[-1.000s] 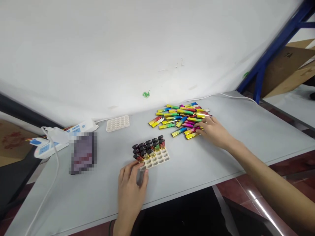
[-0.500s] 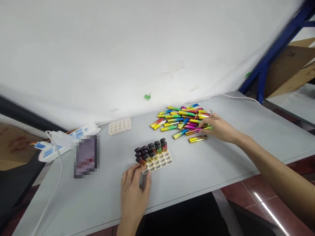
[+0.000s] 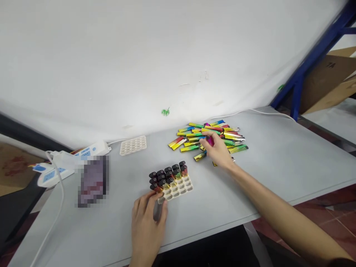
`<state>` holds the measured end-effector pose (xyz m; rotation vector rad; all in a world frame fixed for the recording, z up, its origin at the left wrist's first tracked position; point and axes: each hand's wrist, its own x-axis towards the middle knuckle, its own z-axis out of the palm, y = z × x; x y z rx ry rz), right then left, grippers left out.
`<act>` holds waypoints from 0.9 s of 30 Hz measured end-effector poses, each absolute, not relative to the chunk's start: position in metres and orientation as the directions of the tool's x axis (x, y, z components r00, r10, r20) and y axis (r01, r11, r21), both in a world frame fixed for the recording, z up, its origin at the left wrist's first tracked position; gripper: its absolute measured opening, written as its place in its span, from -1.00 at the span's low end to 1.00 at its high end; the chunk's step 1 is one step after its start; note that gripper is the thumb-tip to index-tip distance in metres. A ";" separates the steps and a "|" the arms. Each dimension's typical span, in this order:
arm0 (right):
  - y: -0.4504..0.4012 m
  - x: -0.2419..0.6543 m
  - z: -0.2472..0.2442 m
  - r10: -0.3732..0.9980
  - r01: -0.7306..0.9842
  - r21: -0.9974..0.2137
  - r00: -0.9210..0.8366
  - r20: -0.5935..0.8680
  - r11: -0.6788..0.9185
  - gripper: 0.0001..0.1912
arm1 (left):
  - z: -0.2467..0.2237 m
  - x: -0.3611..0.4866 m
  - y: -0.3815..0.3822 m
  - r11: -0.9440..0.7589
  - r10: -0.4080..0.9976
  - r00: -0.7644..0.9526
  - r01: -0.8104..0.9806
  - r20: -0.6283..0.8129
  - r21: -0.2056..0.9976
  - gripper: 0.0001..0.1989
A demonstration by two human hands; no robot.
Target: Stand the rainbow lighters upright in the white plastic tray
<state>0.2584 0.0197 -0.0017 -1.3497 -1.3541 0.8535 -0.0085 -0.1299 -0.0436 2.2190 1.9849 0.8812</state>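
Note:
A cream tray with rows of slots lies on the grey table, and several black-topped lighters stand upright in its back and left slots. My left hand rests at the tray's near left corner, thumb and fingers apart around it. Behind and to the right is a loose pile of shiny multicoloured lighters. Over the front of that pile my right hand has its fingers closed beside a magenta piece; whether it grips that piece is too small to tell.
A second cream tray lies near the wall. At the left are a white power strip with a cable and a pixelated dark object. A white cable runs along the back; cardboard stands behind a blue frame.
My right hand has moved left, from the right side of the pile to its front middle. My left hand stays at the tray corner. The camera view has shifted slightly.

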 end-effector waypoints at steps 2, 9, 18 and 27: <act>0.014 0.251 -0.006 0.962 0.437 -0.889 0.158 0.224 0.135 -0.59 | -0.044 -0.009 -0.130 -0.185 0.922 0.025 0.905 0.386 0.383 -0.80; -0.003 0.248 -0.006 0.964 0.473 -0.852 0.023 0.266 0.225 -0.68 | -0.044 -0.010 -0.130 -0.199 0.915 0.041 0.911 0.401 0.362 -0.80; -0.003 0.258 -0.010 0.972 0.445 -0.885 0.109 0.208 0.139 -0.71 | -0.045 -0.010 -0.129 -0.191 0.913 0.029 0.911 0.406 0.366 -0.80; -0.001 0.263 0.000 0.987 0.152 -0.979 0.061 0.147 0.137 -0.57 | -0.042 -0.008 -0.131 -0.162 0.926 0.006 0.908 0.377 0.385 -0.79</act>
